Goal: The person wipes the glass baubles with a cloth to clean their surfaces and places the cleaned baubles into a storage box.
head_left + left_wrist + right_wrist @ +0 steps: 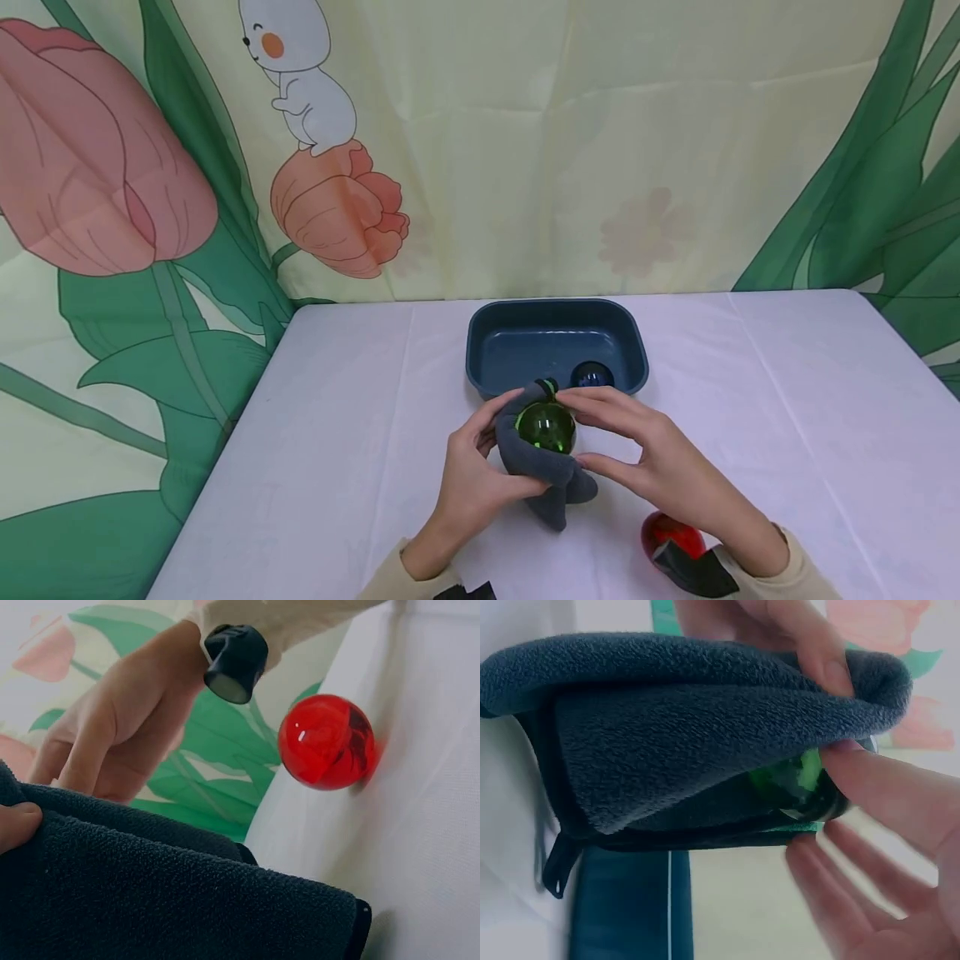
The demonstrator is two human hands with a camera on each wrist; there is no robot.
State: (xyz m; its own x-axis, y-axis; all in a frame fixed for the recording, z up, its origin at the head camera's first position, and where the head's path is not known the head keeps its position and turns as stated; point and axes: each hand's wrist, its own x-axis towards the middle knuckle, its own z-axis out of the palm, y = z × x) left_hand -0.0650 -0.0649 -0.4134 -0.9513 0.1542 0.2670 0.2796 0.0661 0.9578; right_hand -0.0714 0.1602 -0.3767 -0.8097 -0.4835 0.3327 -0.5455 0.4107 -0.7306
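A clear green ball (547, 427) lies nestled in a folded dark grey-blue terry cloth (553, 504), held over the table's middle. My left hand (476, 483) grips the cloth from the left, thumb in front and fingers behind. On the other side, my right hand (660, 446) has its thumb and fingertips around the green ball. In the right wrist view the cloth (667, 742) covers part of the ball (799, 784), and the right thumb presses near the fold. The left wrist view shows the cloth's edge (225, 892) hanging down.
Behind the hands stands a dark blue tray (557, 303), with a dark blue ball (592, 374) in its near right corner. A red ball (675, 532) sits on the white-covered table (330, 450) near the right forearm. A printed curtain (510, 167) hangs behind the table.
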